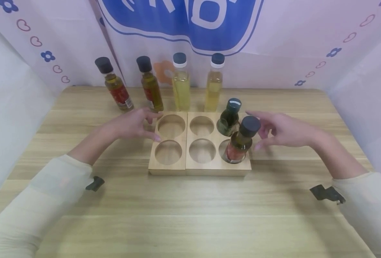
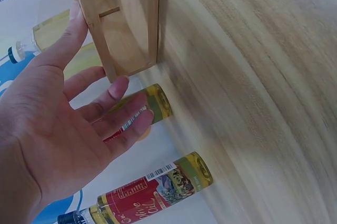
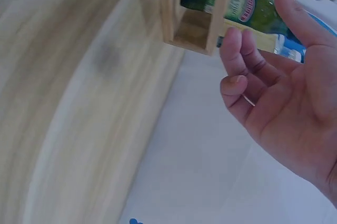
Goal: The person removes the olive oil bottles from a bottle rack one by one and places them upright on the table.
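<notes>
both hands (image 1: 130,124) (image 1: 285,129) flank a wooden rack (image 1: 201,172) holding two capped bottles (image 1: 230,117) (image 1: 236,152).

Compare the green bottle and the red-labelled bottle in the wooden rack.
The green bottle stands in the back row, the red-labelled bottle in the front row. The green bottle's cap carries a pale patch; the red-labelled bottle's shows none. Both are capped and stand at the rack's right end.
</notes>
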Demonstrator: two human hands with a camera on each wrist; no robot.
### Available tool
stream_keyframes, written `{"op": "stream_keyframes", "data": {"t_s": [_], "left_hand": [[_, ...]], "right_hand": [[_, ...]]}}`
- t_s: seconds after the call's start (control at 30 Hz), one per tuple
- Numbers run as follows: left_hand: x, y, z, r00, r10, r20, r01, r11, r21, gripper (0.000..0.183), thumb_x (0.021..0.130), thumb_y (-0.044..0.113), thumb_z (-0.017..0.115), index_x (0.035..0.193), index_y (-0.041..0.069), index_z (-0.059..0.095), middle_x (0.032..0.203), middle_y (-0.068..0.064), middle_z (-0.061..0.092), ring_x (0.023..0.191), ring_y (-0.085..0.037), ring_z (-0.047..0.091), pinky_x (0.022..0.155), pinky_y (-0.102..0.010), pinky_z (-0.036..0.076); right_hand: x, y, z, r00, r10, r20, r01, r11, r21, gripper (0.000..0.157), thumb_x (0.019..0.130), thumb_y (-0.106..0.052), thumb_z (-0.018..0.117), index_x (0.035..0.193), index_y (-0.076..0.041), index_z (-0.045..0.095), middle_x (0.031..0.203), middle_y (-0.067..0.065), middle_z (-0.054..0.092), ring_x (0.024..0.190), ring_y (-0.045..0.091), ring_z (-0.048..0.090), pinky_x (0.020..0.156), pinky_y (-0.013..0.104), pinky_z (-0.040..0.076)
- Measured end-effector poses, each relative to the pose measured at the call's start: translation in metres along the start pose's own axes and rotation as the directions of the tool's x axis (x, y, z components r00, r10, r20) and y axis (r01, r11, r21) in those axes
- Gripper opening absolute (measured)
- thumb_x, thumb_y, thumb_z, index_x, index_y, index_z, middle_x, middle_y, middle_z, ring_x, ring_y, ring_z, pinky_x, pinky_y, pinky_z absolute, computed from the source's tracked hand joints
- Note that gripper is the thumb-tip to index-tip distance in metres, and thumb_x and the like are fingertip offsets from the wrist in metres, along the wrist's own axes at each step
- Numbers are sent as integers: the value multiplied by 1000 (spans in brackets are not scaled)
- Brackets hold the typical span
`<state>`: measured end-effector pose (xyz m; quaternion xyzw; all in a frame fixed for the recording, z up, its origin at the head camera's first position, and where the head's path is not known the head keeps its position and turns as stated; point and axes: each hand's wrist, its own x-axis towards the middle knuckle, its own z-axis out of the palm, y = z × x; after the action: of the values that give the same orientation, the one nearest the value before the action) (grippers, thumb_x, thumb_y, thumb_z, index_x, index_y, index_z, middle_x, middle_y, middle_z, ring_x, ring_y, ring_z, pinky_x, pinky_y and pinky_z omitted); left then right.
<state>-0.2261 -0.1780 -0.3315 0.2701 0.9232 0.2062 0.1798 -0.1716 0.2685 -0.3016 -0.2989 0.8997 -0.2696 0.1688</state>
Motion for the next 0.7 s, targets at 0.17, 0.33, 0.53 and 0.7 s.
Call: {"op": "stream_keyframes", "data": {"t_s": [0.17,0.33,0.53,0.7], "left_hand": [[0,1,0,1000,8,1,-8,1000,-10,89,84,40,87,153,0,46,111,-20,65,67,-21,48,63,-36,47],[1,0,0,1000,17,5,-17,1000,-11,88,84,37,87,152,-2,47,104,-19,64,64,-19,45,61,-35,45],[1,3,0,1000,7,13,-7,1000,1,87,85,36,87,152,-2,47,97,-16,62,63,-18,45,60,-34,44],[-1,6,-1,1000,-7,14,7,1000,-6,88,84,35,87,153,-1,46,96,-16,62,64,-18,45,59,-33,44]], "right_hand": [[-3,-2,-8,986,-109,-130,108,994,-18,75,88,-5,82,153,0,45,84,-3,65,76,11,61,67,25,52],[0,-4,-11,944,-209,-255,211,977,-19,56,91,9,71,144,3,56,87,-1,67,75,8,63,67,20,52],[11,-8,-5,900,-226,-372,261,964,47,47,90,15,67,135,5,64,86,0,68,77,7,63,70,15,50],[20,-8,1,890,-219,-400,302,941,156,46,89,18,64,134,8,64,85,-2,66,77,9,62,70,16,51]]}}
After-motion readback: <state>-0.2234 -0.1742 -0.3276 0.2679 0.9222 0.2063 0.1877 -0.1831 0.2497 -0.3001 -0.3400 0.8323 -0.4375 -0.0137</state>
